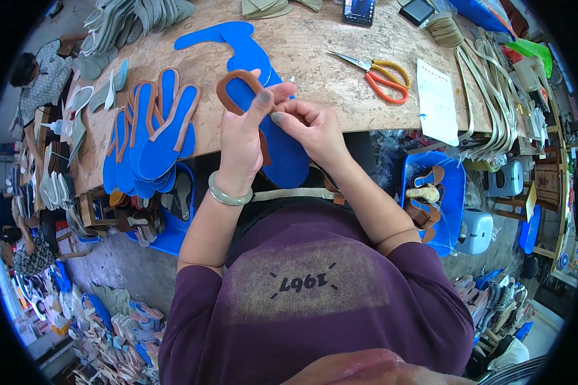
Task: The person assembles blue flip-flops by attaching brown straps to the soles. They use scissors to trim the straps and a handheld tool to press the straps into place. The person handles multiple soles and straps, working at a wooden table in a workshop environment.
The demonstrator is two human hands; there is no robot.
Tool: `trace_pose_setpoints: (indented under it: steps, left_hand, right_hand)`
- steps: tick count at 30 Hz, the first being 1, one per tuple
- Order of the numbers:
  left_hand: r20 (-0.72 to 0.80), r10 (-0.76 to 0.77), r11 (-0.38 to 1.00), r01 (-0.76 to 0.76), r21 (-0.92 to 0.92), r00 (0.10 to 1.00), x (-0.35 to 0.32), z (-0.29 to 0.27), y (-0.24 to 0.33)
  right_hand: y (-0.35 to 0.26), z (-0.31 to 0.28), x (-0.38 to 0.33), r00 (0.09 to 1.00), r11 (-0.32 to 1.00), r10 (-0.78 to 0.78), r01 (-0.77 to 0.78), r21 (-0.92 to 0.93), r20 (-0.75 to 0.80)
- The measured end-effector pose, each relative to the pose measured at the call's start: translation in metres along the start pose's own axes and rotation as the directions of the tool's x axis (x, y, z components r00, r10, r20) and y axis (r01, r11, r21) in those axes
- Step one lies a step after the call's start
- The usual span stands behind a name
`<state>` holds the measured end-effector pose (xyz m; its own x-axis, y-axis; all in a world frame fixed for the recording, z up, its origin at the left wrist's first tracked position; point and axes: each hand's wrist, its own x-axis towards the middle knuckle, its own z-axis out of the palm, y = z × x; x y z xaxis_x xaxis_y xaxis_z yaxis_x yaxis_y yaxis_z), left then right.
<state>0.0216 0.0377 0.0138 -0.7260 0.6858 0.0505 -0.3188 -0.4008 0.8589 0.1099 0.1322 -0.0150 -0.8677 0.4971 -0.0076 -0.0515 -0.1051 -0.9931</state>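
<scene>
Just past the table's near edge I hold a blue insole [288, 162] with a brown strip [227, 97] running round its heel end. My left hand [243, 138] is closed on the insole and strip, its thumb across the top. At the strip's far side, my right hand [316, 131] pinches the edge, thumb against bent fingers. What lies between those fingertips is partly hidden. Beyond my hands lie plain blue insoles [245, 52] on the table. To their left, fanned in a pile, are several blue insoles with brown edging [157, 144].
Scissors [382, 77] with orange and yellow handles lie right of my hands, beside a paper sheet [438, 102]. A phone [358, 11] stands at the back. Pale strips [488, 90] hang over the right edge. Below sits a blue bin [455, 192] with sandals. Another person [42, 74] is at left.
</scene>
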Motion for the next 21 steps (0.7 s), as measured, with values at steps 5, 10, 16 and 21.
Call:
trace_pose_setpoints:
  steps: [5, 10, 16, 21]
  left_hand:
    - [-0.071, 0.068, 0.996, -0.072, -0.053, 0.995, 0.002, -0.002, 0.003]
    - [-0.083, 0.115, 0.986, -0.123, -0.109, 0.990, 0.000, -0.005, 0.011]
    - [-0.006, 0.160, 0.982, -0.160, -0.105, 0.987, 0.002, -0.013, 0.011]
    - [0.007, 0.124, 0.992, -0.124, -0.024, 0.992, 0.002, -0.009, 0.017]
  right_hand:
    - [0.001, 0.004, 0.000, 0.995, 0.983, -0.073, 0.083, 0.163, -0.067]
    - [-0.005, 0.002, -0.007, 0.998, 0.987, -0.018, 0.029, 0.158, -0.066]
    - [-0.009, -0.001, -0.006, 0.999, 0.996, 0.043, -0.043, 0.080, 0.005]
    - [-0.017, 0.001, -0.006, 0.982, 0.954, -0.184, 0.187, -0.233, 0.036]
